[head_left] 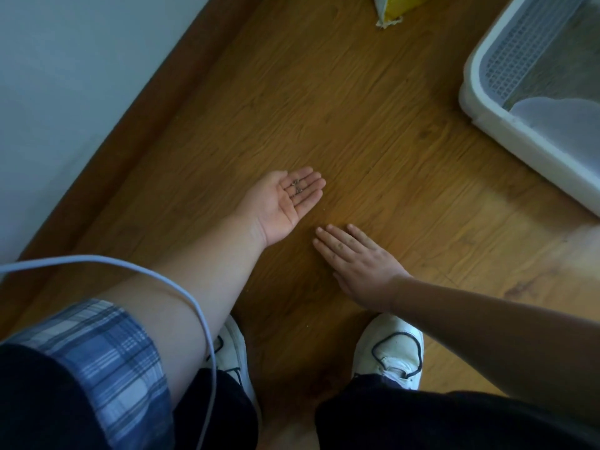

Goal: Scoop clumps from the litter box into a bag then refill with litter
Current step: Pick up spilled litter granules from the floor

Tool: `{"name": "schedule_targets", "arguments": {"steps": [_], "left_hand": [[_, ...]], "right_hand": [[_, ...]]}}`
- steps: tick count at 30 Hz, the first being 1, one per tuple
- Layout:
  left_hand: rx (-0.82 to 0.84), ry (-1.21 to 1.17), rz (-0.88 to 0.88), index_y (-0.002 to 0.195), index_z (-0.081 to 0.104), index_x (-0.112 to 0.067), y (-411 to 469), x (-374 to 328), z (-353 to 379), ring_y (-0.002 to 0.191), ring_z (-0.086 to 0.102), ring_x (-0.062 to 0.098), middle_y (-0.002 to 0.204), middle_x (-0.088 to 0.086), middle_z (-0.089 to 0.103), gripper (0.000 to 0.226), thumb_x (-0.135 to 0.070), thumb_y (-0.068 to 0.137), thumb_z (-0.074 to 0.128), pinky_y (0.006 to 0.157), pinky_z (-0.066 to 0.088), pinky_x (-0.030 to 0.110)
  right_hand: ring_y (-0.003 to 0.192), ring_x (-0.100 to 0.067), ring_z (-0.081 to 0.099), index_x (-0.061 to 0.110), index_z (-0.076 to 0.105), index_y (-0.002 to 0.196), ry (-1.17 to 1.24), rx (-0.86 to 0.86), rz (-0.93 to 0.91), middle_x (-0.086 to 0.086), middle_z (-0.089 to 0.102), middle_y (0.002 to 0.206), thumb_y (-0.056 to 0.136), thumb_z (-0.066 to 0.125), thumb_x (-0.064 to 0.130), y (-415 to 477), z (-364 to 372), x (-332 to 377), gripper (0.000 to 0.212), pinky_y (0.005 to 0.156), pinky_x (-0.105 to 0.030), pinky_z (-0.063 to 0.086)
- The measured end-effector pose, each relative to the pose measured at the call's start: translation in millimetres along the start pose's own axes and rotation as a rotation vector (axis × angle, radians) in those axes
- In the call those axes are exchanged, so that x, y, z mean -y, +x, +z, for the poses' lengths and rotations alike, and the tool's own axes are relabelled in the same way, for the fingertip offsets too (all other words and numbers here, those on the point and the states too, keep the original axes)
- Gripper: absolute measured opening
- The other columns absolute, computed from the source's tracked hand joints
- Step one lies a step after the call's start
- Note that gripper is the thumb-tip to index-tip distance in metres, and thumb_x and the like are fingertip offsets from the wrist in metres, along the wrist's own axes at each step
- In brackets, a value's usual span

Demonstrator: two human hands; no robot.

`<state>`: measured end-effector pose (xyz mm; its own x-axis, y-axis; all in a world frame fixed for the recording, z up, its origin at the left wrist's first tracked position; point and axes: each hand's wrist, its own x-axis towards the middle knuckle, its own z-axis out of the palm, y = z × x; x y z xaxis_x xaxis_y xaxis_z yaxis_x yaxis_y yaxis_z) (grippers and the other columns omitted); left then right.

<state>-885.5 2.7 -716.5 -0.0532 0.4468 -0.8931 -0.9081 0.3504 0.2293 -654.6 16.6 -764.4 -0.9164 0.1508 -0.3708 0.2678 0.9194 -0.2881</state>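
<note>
My left hand (285,203) lies palm up just above the wooden floor, fingers straight, with several small grey litter grains (296,186) resting on the fingers. My right hand (354,258) lies flat, palm down, on the floor just right of it, fingers straight and pointing toward the left hand. The white litter box (519,131) stands at the upper right, with a grey mesh sifting wall and litter inside; part of it runs out of frame. A yellow and white litter bag (391,9) shows its corner at the top edge.
A brown skirting board (152,112) and a pale wall (65,76) run along the left. My two white shoes (389,349) stand at the bottom on the wooden floor (341,108). A white cable (194,306) loops over my left forearm.
</note>
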Motion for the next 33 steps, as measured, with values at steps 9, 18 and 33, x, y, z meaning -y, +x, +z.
{"name": "schedule_targets", "arguments": {"steps": [9, 18, 33], "left_hand": [[-0.004, -0.052, 0.036, 0.127, 0.058, 0.005, -7, -13, -8, 0.113, 0.067, 0.031, 0.122, 0.021, 0.068, 0.041, -0.022, 0.107, 0.033, 0.104, 0.050, 0.042], [0.010, -0.115, 0.034, 0.127, 0.058, 0.005, -11, -22, -13, 0.118, 0.064, 0.032, 0.124, 0.021, 0.067, 0.042, -0.023, 0.108, 0.033, 0.108, 0.046, 0.042], [0.013, -0.122, 0.047, 0.127, 0.059, 0.005, -10, -27, -11, 0.113, 0.067, 0.031, 0.123, 0.021, 0.067, 0.041, -0.022, 0.107, 0.035, 0.104, 0.050, 0.041]], "right_hand": [[0.154, -0.021, -0.001, 0.016, 0.007, 0.160, -0.111, 0.138, -0.295, -0.003, 0.003, 0.167, 0.102, 0.034, 0.043, 22, 16, 33, 0.069, 0.123, -0.048, -0.007], [0.154, -0.023, 0.007, 0.015, 0.006, 0.160, -0.192, 0.027, -0.022, -0.005, 0.006, 0.166, 0.100, 0.029, 0.052, 63, -18, -17, 0.073, 0.123, -0.051, 0.001], [0.154, -0.019, 0.004, 0.015, 0.010, 0.160, -0.095, 0.077, -0.324, -0.003, 0.007, 0.167, 0.103, 0.034, 0.042, 42, 15, 24, 0.068, 0.124, -0.041, -0.005]]}}
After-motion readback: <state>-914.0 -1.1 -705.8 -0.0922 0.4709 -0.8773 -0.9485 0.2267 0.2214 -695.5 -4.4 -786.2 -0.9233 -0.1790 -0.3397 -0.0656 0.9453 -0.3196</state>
